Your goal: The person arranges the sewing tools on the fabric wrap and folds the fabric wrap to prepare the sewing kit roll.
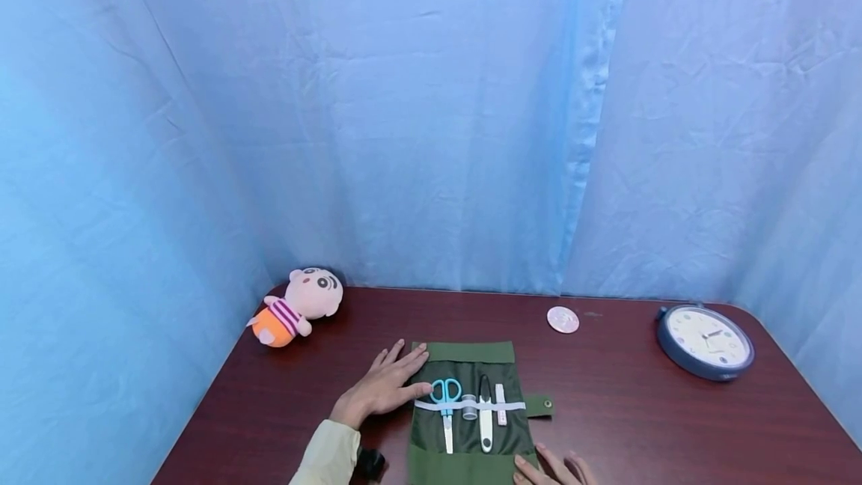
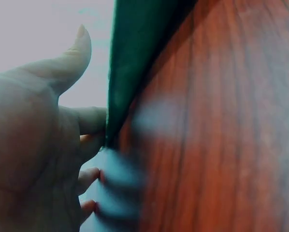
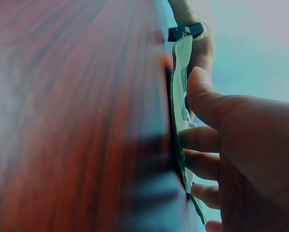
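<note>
The green case (image 1: pixel 471 352) lies unrolled on the table (image 1: pixel 606 425) in front of you, its length running away from your body, its near end cut off by the bottom of the head view. Your left hand (image 1: pixel 385 388) reaches its far left corner, fingers long and thumb spread apart from them, with nothing gripped; the fingertips rest on the cloth there. Your right hand (image 1: pixel 552 468) is at the near right edge, only partly in the head view; in the right wrist view its fingers meet the edge, thumb apart, with no visible pinch. So the case sits between your hands on a diagonal, left hand far, right hand near. The scissors (image 1: pixel 447 415) lie just right of your left thumb, handles away from you and blades toward you, along the case's length; whether the thumb touches them you cannot tell. Beside them, under the white band (image 1: pixel 517 406), sit the spool (image 1: pixel 469 412), the black-and-white tool (image 1: pixel 486 429) and the pale strip (image 1: pixel 500 395). The snap strap (image 1: pixel 539 406) sticks out rightward, crosswise to that length, nearer your right hand.
</note>
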`<state>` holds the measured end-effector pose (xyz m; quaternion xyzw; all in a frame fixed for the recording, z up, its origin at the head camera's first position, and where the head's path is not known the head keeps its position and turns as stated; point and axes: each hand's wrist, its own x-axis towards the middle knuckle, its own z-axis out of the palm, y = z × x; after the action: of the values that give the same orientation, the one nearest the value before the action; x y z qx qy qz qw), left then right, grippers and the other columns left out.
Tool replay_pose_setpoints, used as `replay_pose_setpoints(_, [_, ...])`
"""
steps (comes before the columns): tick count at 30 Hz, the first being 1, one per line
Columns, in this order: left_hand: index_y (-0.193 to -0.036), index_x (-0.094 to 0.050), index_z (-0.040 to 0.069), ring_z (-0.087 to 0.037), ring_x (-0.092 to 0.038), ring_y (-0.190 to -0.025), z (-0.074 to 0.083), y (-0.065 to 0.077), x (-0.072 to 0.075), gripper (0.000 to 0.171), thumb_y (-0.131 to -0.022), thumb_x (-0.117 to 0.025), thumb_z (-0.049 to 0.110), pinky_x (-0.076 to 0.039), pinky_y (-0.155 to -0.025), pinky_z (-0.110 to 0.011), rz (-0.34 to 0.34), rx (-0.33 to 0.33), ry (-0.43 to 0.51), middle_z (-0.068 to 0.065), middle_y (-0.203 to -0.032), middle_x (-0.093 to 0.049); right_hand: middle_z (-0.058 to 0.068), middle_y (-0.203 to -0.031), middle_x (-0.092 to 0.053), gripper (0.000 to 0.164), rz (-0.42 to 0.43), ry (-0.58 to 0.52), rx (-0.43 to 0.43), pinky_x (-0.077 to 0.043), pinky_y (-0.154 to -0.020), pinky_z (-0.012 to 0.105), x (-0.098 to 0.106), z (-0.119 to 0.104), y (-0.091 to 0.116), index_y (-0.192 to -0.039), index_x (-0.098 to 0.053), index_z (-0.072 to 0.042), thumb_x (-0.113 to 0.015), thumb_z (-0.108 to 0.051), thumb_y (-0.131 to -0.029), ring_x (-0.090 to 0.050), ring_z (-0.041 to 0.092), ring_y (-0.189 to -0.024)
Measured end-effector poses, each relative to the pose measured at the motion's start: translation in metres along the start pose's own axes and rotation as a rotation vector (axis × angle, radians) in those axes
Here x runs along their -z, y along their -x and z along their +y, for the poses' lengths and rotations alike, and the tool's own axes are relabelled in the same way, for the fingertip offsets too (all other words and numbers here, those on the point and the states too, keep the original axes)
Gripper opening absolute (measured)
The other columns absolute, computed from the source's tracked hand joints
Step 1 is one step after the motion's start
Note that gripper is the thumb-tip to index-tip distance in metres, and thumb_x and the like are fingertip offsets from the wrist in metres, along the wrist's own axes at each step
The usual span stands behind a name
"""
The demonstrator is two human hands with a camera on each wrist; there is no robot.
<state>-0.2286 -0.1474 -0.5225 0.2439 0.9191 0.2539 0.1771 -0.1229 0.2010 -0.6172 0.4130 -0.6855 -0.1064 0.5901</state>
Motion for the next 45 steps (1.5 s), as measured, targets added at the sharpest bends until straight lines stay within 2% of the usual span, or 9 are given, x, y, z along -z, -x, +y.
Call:
replay_pose_setpoints(8, [-0.155,-0.040,0.018,-0.038,-0.010,-0.158,0.002,0.007,0.003,0.066,-0.101,-0.045,0.056,-0.010,-0.122,-0.067,-0.012,0.015,-0.031,0.001,-0.166,-0.032,-0.010,-0.155,-0.048,0.047,-0.081,0.008,-0.098,-0.040,-0.091,0.039,0.007,0.003,0.014,-0.148,-0.050,-0.024,-0.032,-0.026,-0.105,-0.046,0.020,-0.145])
replay_pose_setpoints(14, [-0.154,-0.042,0.018,-0.039,-0.013,-0.157,0.003,0.014,0.002,0.065,-0.101,-0.046,0.055,-0.012,-0.120,-0.069,0.004,0.008,-0.050,0.001,-0.164,-0.035,-0.026,-0.165,-0.016,0.050,-0.415,-0.204,-0.305,-0.030,-0.094,0.037,0.034,0.015,0.002,-0.156,-0.027,-0.044,-0.014,-0.050,-0.108,-0.008,0.005,-0.157])
replay_pose_setpoints(17, [-0.154,-0.042,0.018,-0.039,-0.015,-0.157,0.003,0.017,0.001,0.065,-0.101,-0.044,0.056,-0.013,-0.120,-0.069,0.016,0.002,-0.064,0.001,-0.164,-0.036,-0.033,-0.155,-0.035,0.040,-0.560,-0.246,-0.397,-0.033,-0.089,0.039,0.042,0.024,-0.010,-0.135,-0.058,-0.049,-0.034,-0.055,-0.104,-0.032,0.003,-0.150])
replay_pose_setpoints(20, [-0.153,-0.043,0.017,-0.040,-0.016,-0.156,0.004,0.022,-0.001,0.064,-0.101,-0.045,0.055,-0.014,-0.119,-0.070,0.020,-0.002,-0.070,0.001,-0.163,-0.037,-0.028,-0.141,-0.057,0.039,-0.828,-0.376,-0.495,-0.038,-0.093,0.045,0.047,0.036,-0.020,-0.116,-0.073,-0.037,-0.052,-0.061,-0.094,-0.054,0.016,-0.133])
replay_pose_setpoints(22, [-0.153,-0.044,0.017,-0.040,-0.017,-0.156,0.005,0.024,-0.002,0.063,-0.102,-0.046,0.053,-0.015,-0.119,-0.070,0.020,-0.007,-0.071,0.000,-0.163,-0.038,-0.021,-0.132,-0.065,0.050,-1.011,-0.439,-0.545,-0.041,-0.096,0.053,0.049,0.045,-0.025,-0.122,-0.071,-0.034,-0.062,-0.066,-0.084,-0.062,0.025,-0.122])
replay_pose_setpoints(25, [-0.153,-0.044,0.016,-0.041,-0.018,-0.156,0.006,0.029,-0.002,0.062,-0.102,-0.047,0.051,-0.015,-0.118,-0.071,0.019,-0.016,-0.071,0.000,-0.163,-0.038,-0.012,-0.139,-0.064,0.056,-1.159,-0.591,-0.673,-0.038,-0.099,0.065,0.047,0.056,-0.029,-0.130,-0.068,-0.028,-0.055,-0.066,-0.091,-0.055,0.032,-0.132])
replay_pose_setpoints(29, [-0.153,-0.044,0.016,-0.040,-0.018,-0.156,0.008,0.036,-0.004,0.063,-0.101,-0.048,0.052,-0.015,-0.119,-0.070,0.020,-0.021,-0.071,0.000,-0.162,-0.038,-0.004,-0.141,-0.064,0.060,-1.211,-0.647,-0.769,-0.031,-0.103,0.070,0.045,0.064,-0.036,-0.131,-0.068,-0.022,-0.055,-0.065,-0.092,-0.051,0.036,-0.137])
replay_pose_setpoints(38, [-0.152,-0.046,0.017,-0.040,-0.024,-0.154,0.018,0.051,-0.014,0.067,-0.098,-0.051,0.057,-0.020,-0.118,-0.069,0.051,-0.022,-0.143,0.001,-0.161,-0.041,-0.006,-0.134,-0.068,0.053,-1.160,-0.479,-0.708,-0.036,-0.104,0.066,0.039,0.076,-0.043,-0.126,-0.072,-0.020,-0.060,-0.059,-0.092,-0.056,0.033,-0.134])
replay_pose_setpoints(45, [-0.152,-0.046,0.020,-0.038,-0.028,-0.153,0.025,0.060,-0.020,0.070,-0.095,-0.052,0.060,-0.024,-0.116,-0.069,0.051,-0.021,-0.214,0.003,-0.160,-0.042,-0.004,-0.135,-0.067,0.052,-1.172,-0.475,-0.721,-0.037,-0.101,0.069,0.029,0.082,-0.045,-0.125,-0.072,-0.020,-0.056,-0.058,-0.094,-0.056,0.038,-0.133])
